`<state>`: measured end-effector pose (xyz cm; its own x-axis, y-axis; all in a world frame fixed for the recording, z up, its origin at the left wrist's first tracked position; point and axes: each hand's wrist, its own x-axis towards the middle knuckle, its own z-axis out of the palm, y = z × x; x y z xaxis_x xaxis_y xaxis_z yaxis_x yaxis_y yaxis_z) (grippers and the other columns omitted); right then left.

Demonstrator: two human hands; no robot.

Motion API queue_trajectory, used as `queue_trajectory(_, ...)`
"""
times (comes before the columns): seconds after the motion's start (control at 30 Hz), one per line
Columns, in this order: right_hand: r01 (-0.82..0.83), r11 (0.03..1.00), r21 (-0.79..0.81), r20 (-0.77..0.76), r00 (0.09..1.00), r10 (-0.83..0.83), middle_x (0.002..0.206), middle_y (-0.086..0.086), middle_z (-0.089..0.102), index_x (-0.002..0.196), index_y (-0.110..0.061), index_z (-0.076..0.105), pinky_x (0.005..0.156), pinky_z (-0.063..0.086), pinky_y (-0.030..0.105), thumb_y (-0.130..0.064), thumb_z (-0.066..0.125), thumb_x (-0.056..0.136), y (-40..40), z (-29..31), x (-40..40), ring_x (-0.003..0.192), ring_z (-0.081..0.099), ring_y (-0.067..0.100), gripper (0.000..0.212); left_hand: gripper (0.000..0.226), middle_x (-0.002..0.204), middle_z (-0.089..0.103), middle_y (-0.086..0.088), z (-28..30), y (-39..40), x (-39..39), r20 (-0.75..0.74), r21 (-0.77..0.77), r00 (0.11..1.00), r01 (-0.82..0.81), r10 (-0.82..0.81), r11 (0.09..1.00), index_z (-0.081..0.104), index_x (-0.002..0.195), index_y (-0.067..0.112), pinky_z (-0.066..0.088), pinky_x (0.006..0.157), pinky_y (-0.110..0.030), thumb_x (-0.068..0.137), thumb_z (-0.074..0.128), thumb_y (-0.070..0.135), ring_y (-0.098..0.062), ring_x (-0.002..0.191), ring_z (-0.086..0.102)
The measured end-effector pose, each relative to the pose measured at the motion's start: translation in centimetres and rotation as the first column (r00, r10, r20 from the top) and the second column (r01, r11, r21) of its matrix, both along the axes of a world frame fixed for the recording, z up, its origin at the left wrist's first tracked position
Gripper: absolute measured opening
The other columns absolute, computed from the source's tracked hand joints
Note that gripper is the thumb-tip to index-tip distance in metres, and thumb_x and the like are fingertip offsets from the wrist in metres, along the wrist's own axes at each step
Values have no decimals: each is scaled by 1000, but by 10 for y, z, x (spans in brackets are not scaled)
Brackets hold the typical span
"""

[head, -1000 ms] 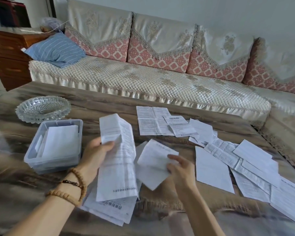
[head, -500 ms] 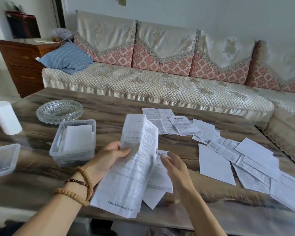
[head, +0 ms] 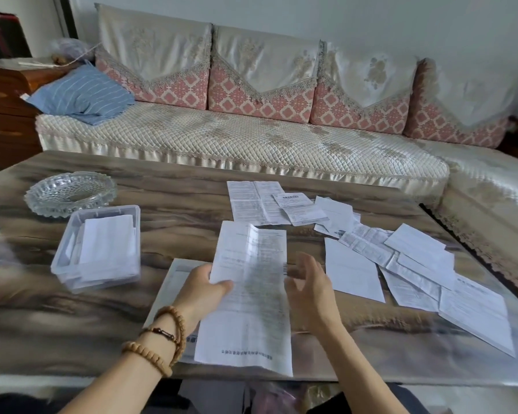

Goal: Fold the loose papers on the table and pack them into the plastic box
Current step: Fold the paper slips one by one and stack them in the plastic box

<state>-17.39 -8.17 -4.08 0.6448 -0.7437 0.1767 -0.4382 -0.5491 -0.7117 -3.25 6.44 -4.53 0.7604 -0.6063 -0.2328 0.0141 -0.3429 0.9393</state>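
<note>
Between the hands, one long printed sheet [head: 248, 294], lifted off the surface [head: 174, 234] and pinched at its left edge by the left hand [head: 201, 289], thumb on top. Right hand [head: 310, 289] just beside the sheet's right edge, fingers spread and relaxed, gripping nothing. Step in hand, by the look of it: starting a fold on this sheet. Next move calls for catching the free right edge and bringing ends together squarely. Left of the left hand, plastic box [head: 97, 249] already holding white folded papers [head: 108, 243]. Right of the right hand, many loose papers [head: 401, 264] lying unfolded; another sheet [head: 174, 282] flat under the left wrist.
</note>
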Motion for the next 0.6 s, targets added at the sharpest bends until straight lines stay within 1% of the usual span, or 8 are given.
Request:
queue_trajectory(0.07,-271,953,-136,-184,952,244,149,-9,38,146,-26,37,114,31,36,-51,65,85,8,1,-19,139,33,14,73,15,102,69,1,-11,-9,1,12,36,993,-117,117,992,62,105,20,56,80,-37,90,65,16,-20,91,66)
queue_trajectory(0.13,-549,834,-56,-434,766,475,159,-15,9,155,-32,14,122,5,35,-75,64,70,24,1,-34,148,1,6,107,22,103,68,-2,-17,-16,0,25,84,982,-189,188,978,59,108,16,57,82,-39,87,66,16,-22,91,65)
queue_trajectory(0.2,-664,747,-37,-562,632,534,160,-15,-5,155,-34,2,121,-8,36,-73,68,67,35,-9,-39,147,-11,5,117,23,104,67,-3,-21,-19,2,45,129,981,-194,190,972,57,107,17,57,81,-39,85,65,17,-23,92,65)
queue_trajectory(0.33,-615,787,-57,-459,716,526,159,-9,27,142,-35,47,120,12,29,-49,59,89,29,-17,-40,148,15,7,55,24,113,65,-3,-16,-9,-1,186,264,981,-95,46,960,53,114,17,53,70,-30,91,61,20,-20,93,62)
queue_trajectory(0.43,-605,785,-133,-485,730,481,145,-10,50,115,-28,70,108,31,34,-35,49,97,28,-13,-34,140,34,7,28,44,127,54,-1,-6,15,3,508,439,854,-147,-110,887,41,134,19,48,68,-25,93,55,18,-18,102,58)
queue_trajectory(0.5,-606,765,-220,-488,747,451,123,-4,67,93,-16,71,96,42,34,-31,48,96,31,-11,-28,121,54,14,27,53,134,47,5,-3,31,8,616,440,739,-34,-274,898,49,132,25,50,80,-24,86,55,0,-13,114,50)
queue_trajectory(0.57,-584,787,-200,-477,759,442,86,2,66,79,-10,58,74,37,30,-27,45,97,32,-5,-23,88,61,27,28,56,130,47,15,5,47,11,508,473,714,236,-482,849,59,123,29,42,96,-15,81,54,-8,-5,121,45)
queue_trajectory(0.6,-576,804,-147,-481,752,451,75,3,59,74,-10,51,68,32,30,-25,43,97,31,0,-21,75,56,28,29,51,123,51,19,7,52,11,381,481,728,371,-570,794,61,120,29,39,92,-6,81,57,-5,2,117,47)
